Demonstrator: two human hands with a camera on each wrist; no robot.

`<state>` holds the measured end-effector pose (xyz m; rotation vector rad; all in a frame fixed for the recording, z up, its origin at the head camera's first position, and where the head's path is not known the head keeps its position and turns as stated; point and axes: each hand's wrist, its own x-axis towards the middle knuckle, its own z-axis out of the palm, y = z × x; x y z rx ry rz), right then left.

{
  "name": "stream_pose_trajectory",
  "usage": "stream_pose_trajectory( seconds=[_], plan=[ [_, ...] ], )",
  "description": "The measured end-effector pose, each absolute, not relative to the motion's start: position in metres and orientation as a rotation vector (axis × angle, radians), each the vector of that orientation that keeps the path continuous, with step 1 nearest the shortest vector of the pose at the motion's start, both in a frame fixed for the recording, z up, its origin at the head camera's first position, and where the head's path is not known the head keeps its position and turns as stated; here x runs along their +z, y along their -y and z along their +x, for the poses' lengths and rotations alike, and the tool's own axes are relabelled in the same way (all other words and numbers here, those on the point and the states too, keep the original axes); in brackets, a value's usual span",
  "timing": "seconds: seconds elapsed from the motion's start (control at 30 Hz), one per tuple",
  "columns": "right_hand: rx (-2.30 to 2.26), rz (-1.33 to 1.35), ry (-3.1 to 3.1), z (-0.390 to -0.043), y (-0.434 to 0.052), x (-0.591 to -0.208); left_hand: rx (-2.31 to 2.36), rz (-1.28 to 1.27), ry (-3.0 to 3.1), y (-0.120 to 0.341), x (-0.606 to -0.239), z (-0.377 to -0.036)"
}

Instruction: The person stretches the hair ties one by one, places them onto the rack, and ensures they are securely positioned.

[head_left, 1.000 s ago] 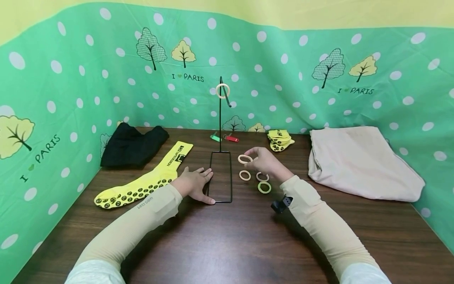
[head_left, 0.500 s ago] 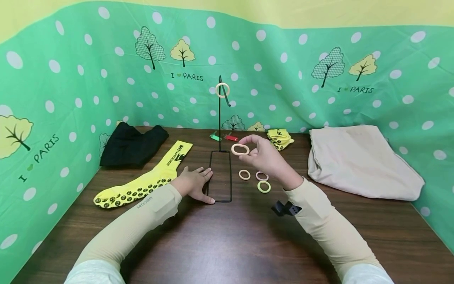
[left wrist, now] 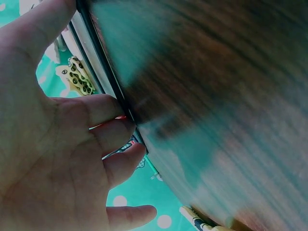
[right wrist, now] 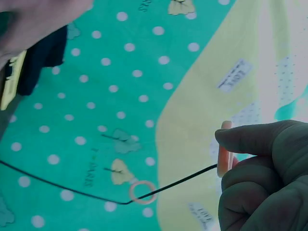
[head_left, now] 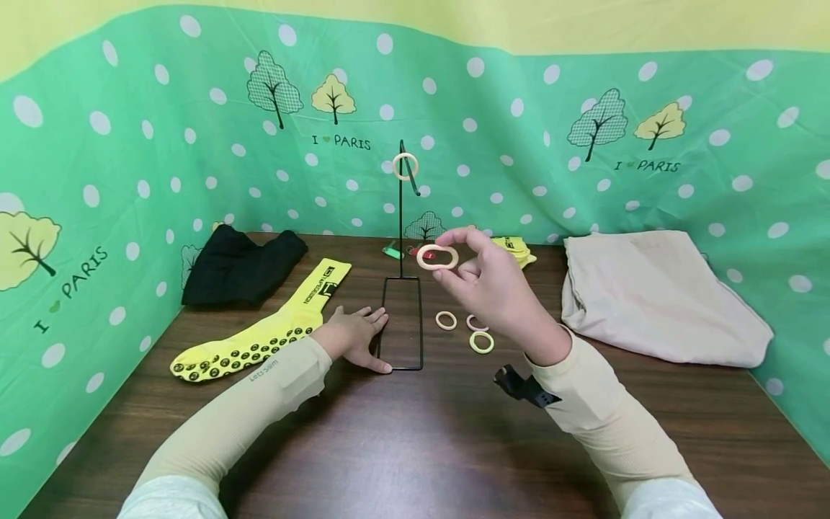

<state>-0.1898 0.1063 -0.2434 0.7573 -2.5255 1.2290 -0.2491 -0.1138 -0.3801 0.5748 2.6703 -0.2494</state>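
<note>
My left hand (head_left: 357,337) lies with straight fingers on the base of a black wire stand (head_left: 421,324); in the left wrist view its fingertips touch the black wire. My right hand (head_left: 496,285) pinches a pale peach ring (head_left: 420,258) between thumb and index finger, raised above the table to the right of the stand's upright. Another pale ring (head_left: 395,167) hangs on the stand's sloping top arm. Below the right hand, a pale ring (head_left: 437,318), a pinkish ring (head_left: 469,322) and a yellow-green ring (head_left: 482,352) lie on the table.
A yellow sock (head_left: 259,346) with black grip dots and a black cloth (head_left: 243,263) lie left. Behind are a green key tag (head_left: 393,251), a red tag partly covered by the held ring, and a yellow sock bundle (head_left: 515,247). A folded beige cloth (head_left: 661,295) lies right.
My right hand has lifted the pale peach ring up and slightly left, toward the stand, from near the table. The left hand stays on the base.
</note>
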Motion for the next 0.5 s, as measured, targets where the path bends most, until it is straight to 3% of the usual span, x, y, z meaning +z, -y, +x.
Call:
stream_pose_trajectory(
  seconds=[0.27,0.5],
  plan=[
    [1.198,0.832,2.271,-0.191,-0.095,-0.219,-0.263,0.566,-2.676,0.113,-0.379,-0.248],
    [1.182,0.792,2.219,-0.217,-0.082,-0.210,-0.266,0.553,-2.677,0.113,-0.380,-0.248]
  ],
)
